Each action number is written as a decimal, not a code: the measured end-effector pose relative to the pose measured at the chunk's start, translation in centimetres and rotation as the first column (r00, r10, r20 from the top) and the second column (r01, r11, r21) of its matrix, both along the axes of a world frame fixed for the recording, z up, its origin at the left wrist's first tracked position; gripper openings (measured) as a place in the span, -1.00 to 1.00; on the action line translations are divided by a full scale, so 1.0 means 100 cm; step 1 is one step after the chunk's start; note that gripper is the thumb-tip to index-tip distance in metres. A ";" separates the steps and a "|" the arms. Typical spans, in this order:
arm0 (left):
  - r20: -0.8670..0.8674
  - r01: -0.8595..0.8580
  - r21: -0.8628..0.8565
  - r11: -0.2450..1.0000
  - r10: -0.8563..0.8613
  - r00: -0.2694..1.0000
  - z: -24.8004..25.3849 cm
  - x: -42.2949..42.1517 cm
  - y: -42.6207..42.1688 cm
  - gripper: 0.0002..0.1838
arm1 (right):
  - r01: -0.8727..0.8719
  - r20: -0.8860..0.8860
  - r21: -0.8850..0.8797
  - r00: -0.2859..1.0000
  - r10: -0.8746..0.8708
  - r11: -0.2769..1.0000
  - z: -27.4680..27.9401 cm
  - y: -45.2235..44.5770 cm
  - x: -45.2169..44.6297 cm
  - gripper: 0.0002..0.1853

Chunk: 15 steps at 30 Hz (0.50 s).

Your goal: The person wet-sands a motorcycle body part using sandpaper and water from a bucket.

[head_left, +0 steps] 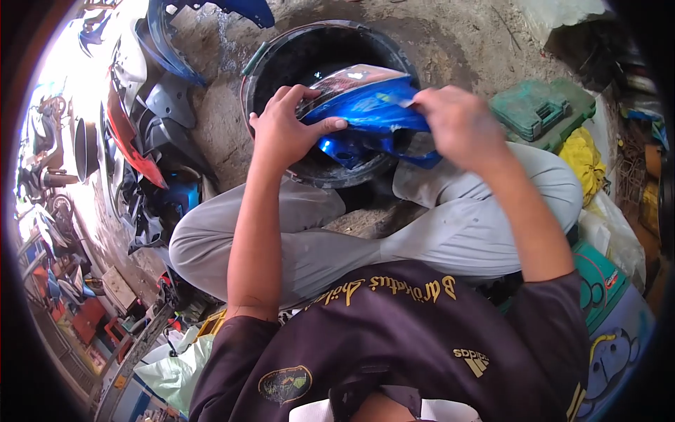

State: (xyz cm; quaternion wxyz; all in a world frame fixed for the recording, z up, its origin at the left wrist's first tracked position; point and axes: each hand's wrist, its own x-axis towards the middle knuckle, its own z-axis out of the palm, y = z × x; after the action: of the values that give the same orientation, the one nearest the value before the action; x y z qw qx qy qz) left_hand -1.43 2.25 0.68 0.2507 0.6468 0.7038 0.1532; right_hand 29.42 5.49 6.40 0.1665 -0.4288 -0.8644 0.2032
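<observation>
A glossy blue panel [373,105] with a dark and silver patterned strip lies tilted over a round black tub [281,56]. On its left end is my left hand [288,130], the thumb on the blue face and the fingers over the far edge. At the right end my right hand [460,126] is blurred by motion, its fingers pressed together against the panel's edge; whether something small is between them cannot be made out. The panel's lower part hangs over the near rim, between my crossed legs and the tub.
Left of the tub lie loose fairings, among them a red one [133,144] and a blue one [169,49]. A green tool case [531,109] and a yellow cloth [583,162] are at the right. A white plastic bag [176,373] is at the lower left.
</observation>
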 end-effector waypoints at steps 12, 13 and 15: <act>-0.006 0.101 -0.021 0.995 -0.101 0.995 0.029 0.042 -0.006 -0.01 | -0.058 -0.188 -0.022 0.981 0.053 0.998 -0.002 -0.019 -0.012 -0.79; 0.011 0.098 -0.018 0.995 -0.098 0.995 0.026 0.042 -0.006 0.02 | -0.094 -0.104 -0.085 0.991 0.085 0.992 0.002 -0.024 -0.020 -0.77; 0.036 0.093 -0.018 0.996 -0.092 0.995 0.020 0.038 -0.008 0.08 | -0.063 -0.149 -0.111 0.988 0.046 0.992 -0.001 -0.020 -0.012 -0.77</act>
State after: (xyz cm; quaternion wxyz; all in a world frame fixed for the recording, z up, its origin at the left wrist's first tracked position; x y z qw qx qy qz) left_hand 2.39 1.42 2.65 0.2764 0.6733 0.6701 0.1459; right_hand 28.26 3.48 6.34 0.1989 -0.3976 -0.8481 0.2882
